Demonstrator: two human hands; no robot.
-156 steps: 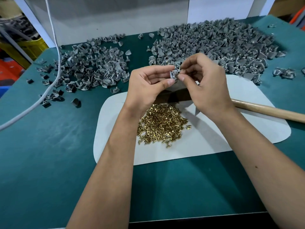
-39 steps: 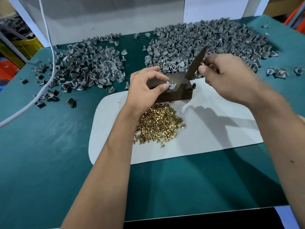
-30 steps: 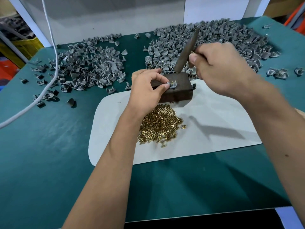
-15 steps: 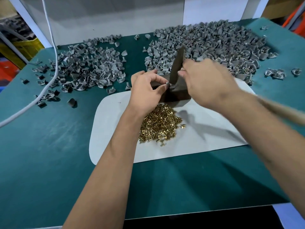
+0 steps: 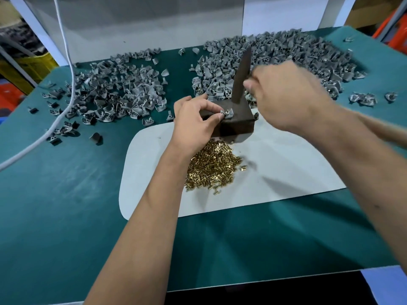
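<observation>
Left hand (image 5: 193, 125) reached in from the near edge of the tabletop (image 5: 66, 216). Its fingers were curled, and thumb and forefinger pinched the small grey part (image 5: 228, 112) down onto the steel block (image 5: 235, 126). The right hand (image 5: 286, 97), blurred by motion, was closed round the hammer (image 5: 242, 78); the grip itself could not be made out in detail.

Nearest the operator, the brass rivet pile (image 5: 211, 170) lay on the white mat (image 5: 297, 172), just on the near side of the block and beside the left wrist. The block sat at the mat's far edge, long axis running left to right. The part rested on the block's top face, toward its near left, with what appeared to be a rivet seated in it. The part was too small to give its own axis.

The hammer's dark head stood just beyond and to the right of the part. Its long axis was near upright, upper end tipped slightly right, lower end close above the block's far edge. The part therefore lay below and to the left of the right hand, and in contact with the left fingertips. The coming stroke probably depended on the head landing on the rivet, clear of those fingertips.

Toward the far edge lay the left heap (image 5: 114, 91) and right heap (image 5: 286, 53) of grey parts.
</observation>
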